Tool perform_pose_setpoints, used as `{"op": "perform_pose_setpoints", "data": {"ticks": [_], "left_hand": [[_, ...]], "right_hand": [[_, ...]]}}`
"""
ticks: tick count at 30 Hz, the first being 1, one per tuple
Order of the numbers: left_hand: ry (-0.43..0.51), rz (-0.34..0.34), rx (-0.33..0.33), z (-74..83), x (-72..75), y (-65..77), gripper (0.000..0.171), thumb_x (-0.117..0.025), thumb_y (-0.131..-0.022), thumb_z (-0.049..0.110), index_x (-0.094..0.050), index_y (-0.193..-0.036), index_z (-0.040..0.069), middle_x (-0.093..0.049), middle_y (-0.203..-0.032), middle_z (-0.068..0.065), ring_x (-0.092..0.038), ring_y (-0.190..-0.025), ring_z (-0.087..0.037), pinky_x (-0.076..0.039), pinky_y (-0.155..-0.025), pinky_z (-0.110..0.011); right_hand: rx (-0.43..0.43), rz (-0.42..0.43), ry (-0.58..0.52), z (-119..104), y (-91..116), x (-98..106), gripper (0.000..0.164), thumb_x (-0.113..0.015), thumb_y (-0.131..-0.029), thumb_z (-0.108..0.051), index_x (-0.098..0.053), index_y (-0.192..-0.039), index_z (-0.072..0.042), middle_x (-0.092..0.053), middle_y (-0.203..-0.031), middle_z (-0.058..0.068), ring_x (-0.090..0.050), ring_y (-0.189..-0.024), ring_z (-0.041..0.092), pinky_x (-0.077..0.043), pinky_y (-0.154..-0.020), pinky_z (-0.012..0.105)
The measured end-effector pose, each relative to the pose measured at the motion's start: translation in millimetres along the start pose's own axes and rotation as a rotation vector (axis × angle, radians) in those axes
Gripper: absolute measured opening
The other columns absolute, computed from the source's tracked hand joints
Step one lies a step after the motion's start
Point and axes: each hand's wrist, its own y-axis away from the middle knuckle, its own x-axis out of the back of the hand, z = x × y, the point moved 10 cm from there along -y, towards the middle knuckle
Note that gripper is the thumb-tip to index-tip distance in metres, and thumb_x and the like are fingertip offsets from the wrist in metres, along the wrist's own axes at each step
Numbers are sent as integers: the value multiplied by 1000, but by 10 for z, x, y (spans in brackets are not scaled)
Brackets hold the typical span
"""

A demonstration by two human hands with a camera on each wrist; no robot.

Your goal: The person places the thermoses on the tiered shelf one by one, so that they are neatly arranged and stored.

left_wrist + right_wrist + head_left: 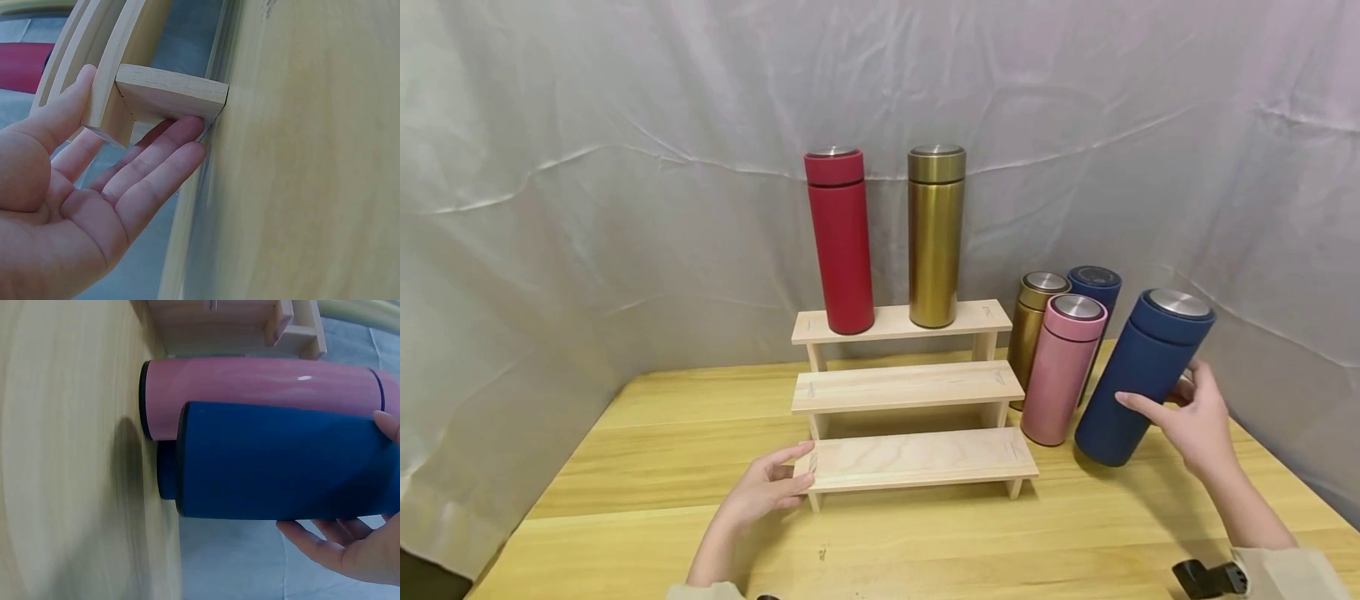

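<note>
My right hand grips a dark blue thermos flask with a steel-topped lid, thumb on its near side. In the right wrist view the flask is clear of the table, and in the head view it leans to the right. Beside it stands a pink thermos flask, upright on the table. At the left end of a three-step wooden stand, my left hand holds the lowest step. The left wrist view shows the thumb on the board and fingertips by the stand's leg.
A red flask and a tall gold flask stand on the top step. Behind the pink flask are a shorter gold flask and another blue flask. A grey cloth hangs behind the wooden table.
</note>
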Motion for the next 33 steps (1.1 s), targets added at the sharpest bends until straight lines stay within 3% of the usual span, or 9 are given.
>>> {"op": "perform_pose_setpoints", "data": {"ticks": [2,7,10,14,22,33], "left_hand": [[1,2,3,-3,3,-1,56,-60,-86,15,-35,-133,-5,-27,-134,-33,-51,-101,-30,-48,-82,-43],[3,5,7,-14,11,-8,56,-60,-86,15,-35,-133,-4,-28,-134,-32,-52,-98,-27,-48,-81,-43],[1,5,8,-18,13,-11,56,-60,-86,15,-35,-133,-4,-27,-135,-31,-52,-97,-25,-48,-81,-43],[2,8,10,-29,18,-10,57,-60,-86,15,-35,-133,-4,-27,-135,-30,-53,-95,-24,-49,-81,-42],[-11,21,7,-31,20,-2,55,-60,-86,15,-36,-132,-3,-23,-138,-29,-48,-105,-34,-48,-81,-43],[-3,25,17,-44,27,3,56,-60,-86,15,-36,-133,-3,-32,-131,-31,-55,-92,-22,-49,-80,-42]], "right_hand": [[-10,-16,-3,-280,105,12,86,-79,-69,-21,-27,-137,-29,-52,-109,5,-53,-88,8,-46,-61,13],[-5,-57,-17,-1232,430,61,78,-75,-72,-14,-30,-135,-22,-53,-97,-8,-51,-81,2,-42,-61,10],[5,-58,-14,-1564,555,80,75,-75,-72,-11,-32,-133,-21,-52,-89,-14,-50,-77,0,-40,-61,9],[-10,-56,4,-1669,613,94,73,-74,-73,-12,-33,-132,-20,-53,-86,-16,-49,-77,1,-39,-60,11],[-11,-51,-21,-1798,686,108,71,-74,-73,-11,-35,-132,-23,-54,-86,-19,-51,-77,-1,-40,-60,9],[38,-94,-58,-2057,763,24,78,-73,-74,-6,-31,-137,-23,-56,-92,-20,-53,-84,-3,-43,-64,9]]}}
